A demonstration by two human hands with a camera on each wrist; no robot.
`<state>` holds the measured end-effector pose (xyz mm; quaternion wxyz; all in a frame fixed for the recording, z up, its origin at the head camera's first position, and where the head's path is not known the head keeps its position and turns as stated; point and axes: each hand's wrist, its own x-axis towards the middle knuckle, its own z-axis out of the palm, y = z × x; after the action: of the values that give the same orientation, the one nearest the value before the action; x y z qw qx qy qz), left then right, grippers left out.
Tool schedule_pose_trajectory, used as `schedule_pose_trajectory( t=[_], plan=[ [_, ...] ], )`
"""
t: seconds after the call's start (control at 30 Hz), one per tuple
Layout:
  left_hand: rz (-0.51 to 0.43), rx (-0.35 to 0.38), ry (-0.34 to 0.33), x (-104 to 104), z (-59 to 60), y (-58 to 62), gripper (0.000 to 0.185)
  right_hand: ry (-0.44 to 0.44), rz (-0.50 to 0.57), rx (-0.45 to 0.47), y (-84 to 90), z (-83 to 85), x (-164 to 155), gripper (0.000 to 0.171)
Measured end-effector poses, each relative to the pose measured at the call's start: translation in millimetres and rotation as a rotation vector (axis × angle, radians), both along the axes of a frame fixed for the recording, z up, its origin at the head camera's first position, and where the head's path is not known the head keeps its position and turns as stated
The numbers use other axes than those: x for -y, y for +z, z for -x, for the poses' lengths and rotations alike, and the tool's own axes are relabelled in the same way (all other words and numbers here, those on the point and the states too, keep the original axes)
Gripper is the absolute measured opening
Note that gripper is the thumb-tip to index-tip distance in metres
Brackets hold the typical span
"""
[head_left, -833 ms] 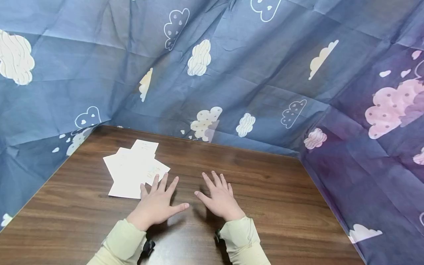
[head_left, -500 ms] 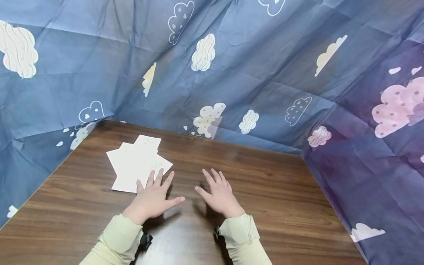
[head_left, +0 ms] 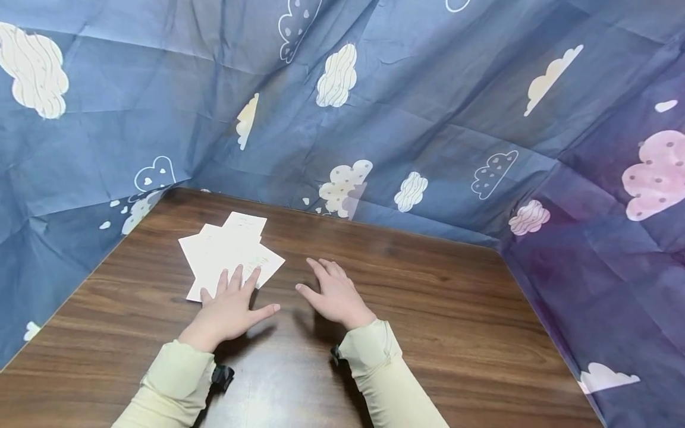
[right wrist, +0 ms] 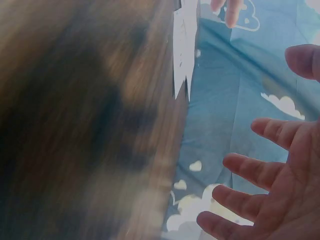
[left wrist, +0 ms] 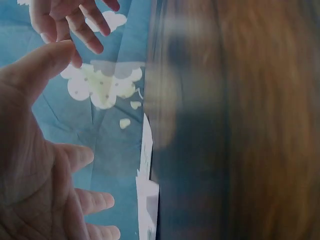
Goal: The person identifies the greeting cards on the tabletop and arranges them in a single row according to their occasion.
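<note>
pale green sleeves [head_left: 179, 371] enter from 7 and 5 o'clock over a wood-grain tabletop [head_left: 444, 309]. the left hand [head_left: 227, 313] hovers above the wood, fingers and thumb spread apart, holding nothing; the right hand [head_left: 338, 294], at about 3 o'clock from it, is likewise empty, its fingers extended. at 12 o'clock from the left hand lie overlapping white paper sheets [head_left: 222, 252], fanned flat on the tabletop; faint marks show, too washed out to read. good handling of the sheets probably calls for light, flat fingertips: one hand steadies the fan while the other lifts a free edge, avoiding creases. beyond, towards 12 o'clock, hangs blue cloud-print fabric [head_left: 417, 101].
</note>
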<state>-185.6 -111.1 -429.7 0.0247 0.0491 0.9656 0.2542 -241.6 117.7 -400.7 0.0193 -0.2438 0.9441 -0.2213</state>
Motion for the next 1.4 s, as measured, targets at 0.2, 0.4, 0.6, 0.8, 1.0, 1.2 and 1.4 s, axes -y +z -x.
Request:
schedule_pose_trajectory(
  t=[0.2, 0.4, 0.6, 0.8, 1.0, 1.2, 1.4],
  plan=[
    [-0.004, -0.001, 0.047, 19.1, 2.0, 0.3, 0.096, 0.046, 0.016, -0.002, 5.7, 13.8, 31.5, 0.066],
    [-0.014, 0.020, 0.085, 38.1, 3.9, -2.3, 0.098, 0.074, 0.078, 0.043, -0.2, 29.3, 61.7, 0.063],
    [-0.018, 0.008, 0.100, 47.4, 6.9, -5.0, 0.099, 0.070, 0.073, 0.048, -2.3, 39.5, 78.5, 0.060],
    [-0.034, -0.019, 0.113, 52.8, 10.3, -4.3, 0.093, 0.081, 0.037, 0.056, -5.3, 48.3, 94.7, 0.061],
    [-0.169, -0.032, 0.127, 58.7, 14.6, -0.6, 0.078, 0.063, 0.011, 0.117, -7.8, 55.2, 111.9, 0.064],
    [-0.273, -0.021, 0.159, 64.5, 16.3, 3.2, 0.075, 0.049, -0.029, 0.158, -12.2, 62.5, 128.9, 0.068],
    [-0.357, -0.018, 0.209, 69.1, 16.7, 5.0, 0.072, 0.064, -0.045, 0.165, -21.5, 69.5, 138.4, 0.073]
  ],
)
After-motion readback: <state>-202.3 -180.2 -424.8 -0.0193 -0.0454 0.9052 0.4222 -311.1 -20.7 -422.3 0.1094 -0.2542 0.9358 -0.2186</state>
